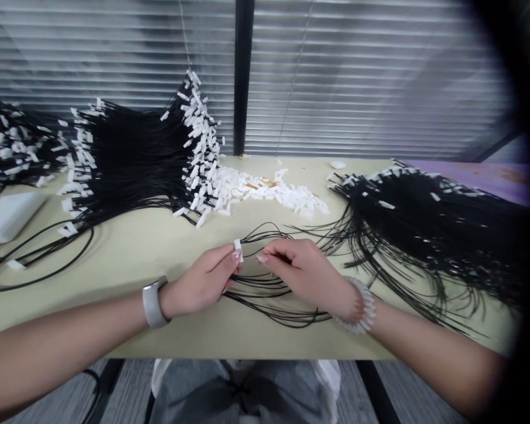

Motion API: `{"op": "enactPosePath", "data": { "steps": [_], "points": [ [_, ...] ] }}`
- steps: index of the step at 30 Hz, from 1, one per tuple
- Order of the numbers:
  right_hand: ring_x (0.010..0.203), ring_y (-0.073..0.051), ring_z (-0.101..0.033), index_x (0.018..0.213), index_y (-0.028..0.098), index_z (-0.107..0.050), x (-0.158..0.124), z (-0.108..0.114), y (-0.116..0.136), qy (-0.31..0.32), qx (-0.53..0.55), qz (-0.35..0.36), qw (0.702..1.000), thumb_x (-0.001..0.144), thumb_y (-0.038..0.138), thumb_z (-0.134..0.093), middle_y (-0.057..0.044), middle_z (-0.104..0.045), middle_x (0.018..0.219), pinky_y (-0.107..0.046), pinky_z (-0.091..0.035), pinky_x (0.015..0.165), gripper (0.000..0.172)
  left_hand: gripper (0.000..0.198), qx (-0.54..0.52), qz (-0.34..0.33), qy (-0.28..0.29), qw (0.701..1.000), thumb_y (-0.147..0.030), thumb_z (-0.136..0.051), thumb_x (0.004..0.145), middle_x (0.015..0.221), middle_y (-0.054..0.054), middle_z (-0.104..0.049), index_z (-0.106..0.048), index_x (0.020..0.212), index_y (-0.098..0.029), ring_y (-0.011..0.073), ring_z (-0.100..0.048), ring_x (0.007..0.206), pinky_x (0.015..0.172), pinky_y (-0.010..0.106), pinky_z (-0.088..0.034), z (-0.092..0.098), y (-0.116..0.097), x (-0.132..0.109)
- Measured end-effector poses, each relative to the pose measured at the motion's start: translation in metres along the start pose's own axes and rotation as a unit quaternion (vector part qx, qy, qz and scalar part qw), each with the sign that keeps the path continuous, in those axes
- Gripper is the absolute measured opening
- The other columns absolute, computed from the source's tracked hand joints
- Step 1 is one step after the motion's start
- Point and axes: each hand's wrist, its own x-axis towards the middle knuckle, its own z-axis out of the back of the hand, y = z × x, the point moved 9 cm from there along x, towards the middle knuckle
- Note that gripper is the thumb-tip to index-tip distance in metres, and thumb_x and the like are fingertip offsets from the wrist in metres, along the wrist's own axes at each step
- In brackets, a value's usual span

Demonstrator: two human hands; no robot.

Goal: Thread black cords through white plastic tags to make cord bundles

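My left hand [198, 281] pinches a small white plastic tab [237, 250] between thumb and fingertips. My right hand [300, 275] faces it, its fingertips pinched on a thin black cable [265, 288] close to the tab. Loose loops of this cable lie on the table under both hands. A large bundle of black cables with white tabs on their ends [132, 159] fans out at the back left. Another tabbed bundle [424, 224] spreads across the right side.
A heap of loose white tabs with orange bits [256, 188] lies at the back centre. More tabbed cables [13, 147] and a white box [9, 215] sit far left. A purple mat [468, 176] lies back right. Window blinds [115, 59] rise behind the pale table [115, 259].
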Motion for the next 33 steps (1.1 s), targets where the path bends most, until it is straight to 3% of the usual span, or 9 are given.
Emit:
{"op": "enactPosePath", "data": {
  "steps": [15,25,29,31,33],
  "points": [
    [0.051,-0.006,-0.033,0.068,0.016,-0.055,0.0,-0.007,0.004,0.035,0.025,0.009,0.999,0.086,0.032,-0.044,0.005,-0.039,0.052,-0.018,-0.026,0.048,0.027,0.027,0.171,-0.09,0.02,0.981,-0.03,-0.029,0.092,0.057,-0.004,-0.041,-0.041,0.071,-0.017,0.0086,-0.036,0.05,0.047,0.021,-0.031,-0.008,-0.025,-0.005],
    [0.051,-0.006,-0.035,0.063,0.016,-0.053,-0.002,-0.012,0.007,0.024,0.043,0.004,0.999,0.086,0.033,-0.045,0.005,-0.043,0.052,-0.018,-0.029,0.049,0.03,0.025,0.154,-0.078,0.038,0.984,-0.032,-0.029,0.092,0.061,-0.003,-0.042,-0.046,0.082,-0.017,0.0091,-0.038,0.051,0.047,0.02,-0.032,-0.012,-0.02,-0.007],
    [0.049,-0.005,-0.042,0.076,0.017,-0.059,0.004,0.013,-0.005,-0.014,0.096,-0.015,0.995,0.084,0.039,-0.049,0.003,-0.052,0.058,-0.017,-0.033,0.046,0.026,0.029,0.074,-0.077,-0.051,0.993,-0.036,-0.03,0.092,0.062,-0.003,-0.04,-0.041,0.073,-0.017,0.0077,-0.036,0.051,0.046,0.019,-0.034,0.005,-0.02,-0.007],
    [0.05,-0.006,-0.047,0.072,0.017,-0.057,0.008,0.039,-0.024,-0.073,0.107,-0.049,0.99,0.084,0.044,-0.047,0.001,-0.055,0.06,-0.017,-0.037,0.047,0.031,0.029,0.015,-0.074,-0.117,0.99,-0.039,-0.03,0.091,0.063,-0.003,-0.039,-0.039,0.073,-0.018,0.0069,-0.035,0.049,0.044,0.017,-0.034,0.017,-0.018,-0.008],
    [0.05,-0.007,-0.049,0.065,0.016,-0.053,0.012,0.056,-0.045,-0.076,0.074,-0.084,0.991,0.085,0.046,-0.044,0.0,-0.054,0.059,-0.018,-0.038,0.047,0.037,0.03,-0.033,-0.08,-0.164,0.983,-0.04,-0.031,0.091,0.063,-0.004,-0.038,-0.038,0.072,-0.018,0.0061,-0.034,0.047,0.041,0.016,-0.033,0.025,-0.018,-0.009]
  ]
}}
